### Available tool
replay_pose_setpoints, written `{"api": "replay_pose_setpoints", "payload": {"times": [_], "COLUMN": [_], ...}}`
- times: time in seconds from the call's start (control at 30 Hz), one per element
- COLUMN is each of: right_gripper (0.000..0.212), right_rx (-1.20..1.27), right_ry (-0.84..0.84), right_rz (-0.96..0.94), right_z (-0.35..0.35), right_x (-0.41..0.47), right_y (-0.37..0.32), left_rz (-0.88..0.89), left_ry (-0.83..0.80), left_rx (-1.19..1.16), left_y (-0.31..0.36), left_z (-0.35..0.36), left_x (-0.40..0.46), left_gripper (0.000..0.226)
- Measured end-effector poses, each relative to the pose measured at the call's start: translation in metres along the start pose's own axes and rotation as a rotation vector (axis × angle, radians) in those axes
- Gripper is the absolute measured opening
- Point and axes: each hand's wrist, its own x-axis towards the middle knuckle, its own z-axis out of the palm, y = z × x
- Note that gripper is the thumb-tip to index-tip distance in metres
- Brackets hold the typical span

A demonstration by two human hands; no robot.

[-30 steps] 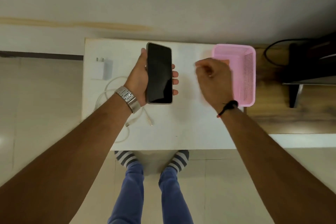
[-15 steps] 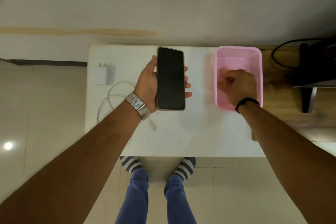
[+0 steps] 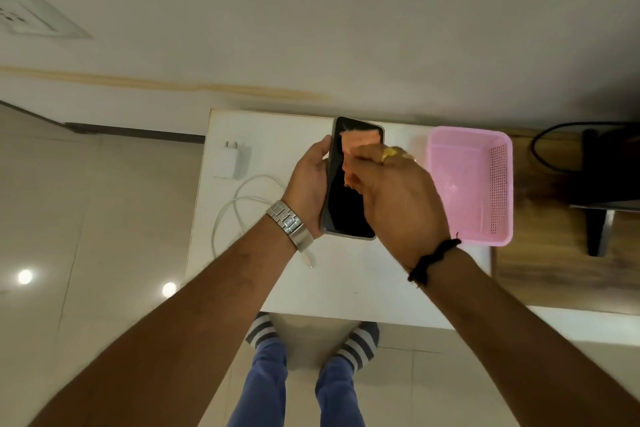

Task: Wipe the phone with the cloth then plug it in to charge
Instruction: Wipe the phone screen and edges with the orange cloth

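My left hand (image 3: 306, 184) grips a black phone (image 3: 343, 211), screen up, above the small white table (image 3: 346, 288). My right hand (image 3: 398, 198) pinches an orange-pink cloth (image 3: 358, 144) and presses it on the upper part of the screen; the hand covers the phone's right edge. A white charger plug (image 3: 231, 159) lies at the table's far left. Its white cable (image 3: 239, 204) loops beside it, and the connector end (image 3: 308, 262) rests just under my left wrist.
A pink plastic basket (image 3: 471, 184) stands at the table's right side, with nothing visible inside. Right of it is a wooden surface (image 3: 554, 270) with a dark monitor stand (image 3: 599, 218) and a black cable. A wall socket (image 3: 24, 14) is at upper left.
My right hand came out of the pink basket holding the cloth and moved left onto the phone screen. My left hand kept the phone in place.
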Motion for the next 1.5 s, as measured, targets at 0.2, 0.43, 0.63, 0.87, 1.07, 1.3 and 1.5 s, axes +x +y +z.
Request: {"api": "replay_pose_setpoints", "payload": {"times": [0.2, 0.43, 0.63, 0.87, 1.07, 1.3, 1.5], "right_gripper": [0.02, 0.026, 0.03, 0.024, 0.028, 0.027, 0.017], "right_rx": [-0.15, 0.001, 0.041, 0.074, -0.007, 0.029, 0.017], "right_ry": [-0.078, -0.017, 0.186, 0.101, 0.213, 0.197, 0.171], "right_rz": [-0.162, -0.126, -0.035, -0.141, -0.03, -0.077, -0.088], "right_z": [-0.021, -0.016, -0.041, -0.034, -0.038, -0.039, -0.026], "right_x": [0.006, -0.006, 0.037, 0.006, 0.033, 0.022, -0.002], "right_y": [-0.007, -0.038, -0.024, -0.045, -0.041, -0.047, -0.067], "left_rz": [0.022, 0.078, 0.048, 0.08, 0.058, 0.065, 0.102], "left_ry": [-0.05, -0.014, -0.102, -0.073, -0.13, -0.079, -0.015], "left_rx": [-0.014, -0.028, 0.015, -0.002, -0.053, -0.029, -0.053], "left_y": [-0.001, 0.016, 0.002, 0.007, 0.004, 0.004, 0.025], "left_z": [0.0, 0.003, 0.011, 0.005, 0.006, 0.006, 0.009], "left_x": [-0.006, -0.014, -0.024, -0.032, -0.04, -0.037, -0.039], "left_gripper": [0.053, 0.055, 0.045, 0.043, 0.047, 0.046, 0.055]}}
